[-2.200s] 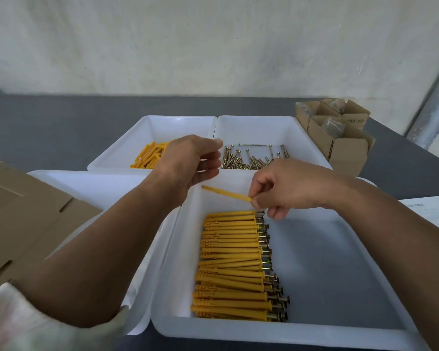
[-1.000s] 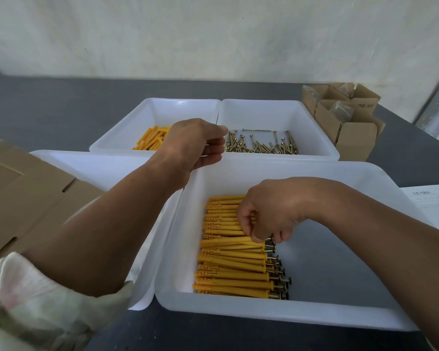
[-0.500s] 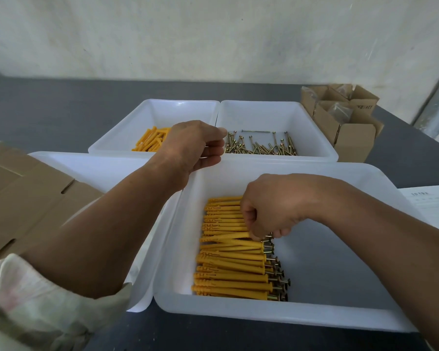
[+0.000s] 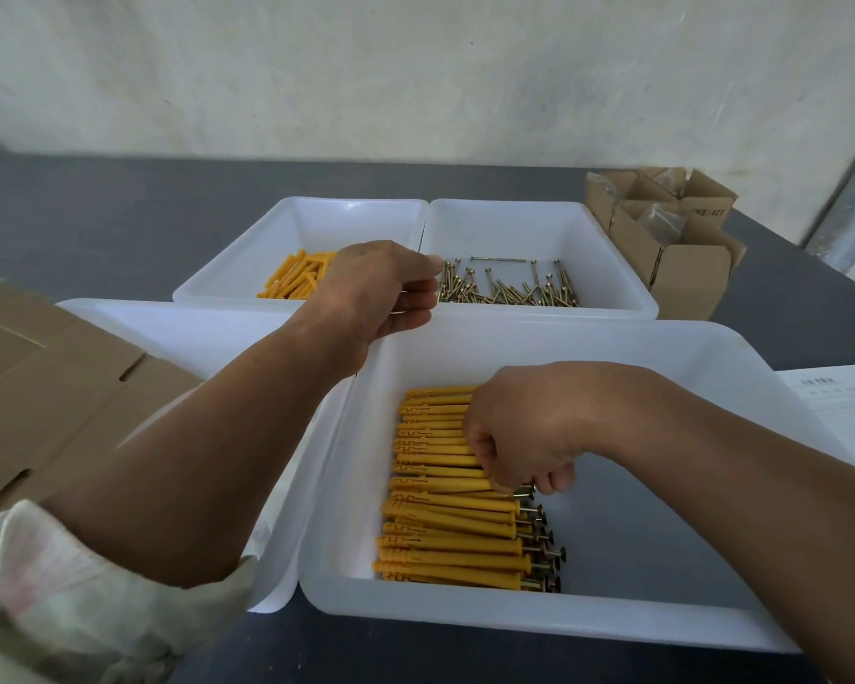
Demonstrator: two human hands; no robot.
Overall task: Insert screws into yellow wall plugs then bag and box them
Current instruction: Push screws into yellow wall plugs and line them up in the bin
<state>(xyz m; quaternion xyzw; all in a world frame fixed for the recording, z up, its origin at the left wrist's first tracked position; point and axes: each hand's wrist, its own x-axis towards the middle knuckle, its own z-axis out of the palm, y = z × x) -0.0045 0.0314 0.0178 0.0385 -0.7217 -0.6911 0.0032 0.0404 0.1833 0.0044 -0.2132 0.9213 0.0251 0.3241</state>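
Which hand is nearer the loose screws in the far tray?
Left. The left hand is just left of the loose screws; the right hand is down in the near tray, on the assembled plugs.

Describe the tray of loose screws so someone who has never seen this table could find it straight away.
On the dark grey table, look past the two big white trays to the two smaller ones along the far side. The screw tray is the right one, beside the open cardboard boxes. It alone holds bare brass-coloured screws; its left neighbour holds yellow plugs.
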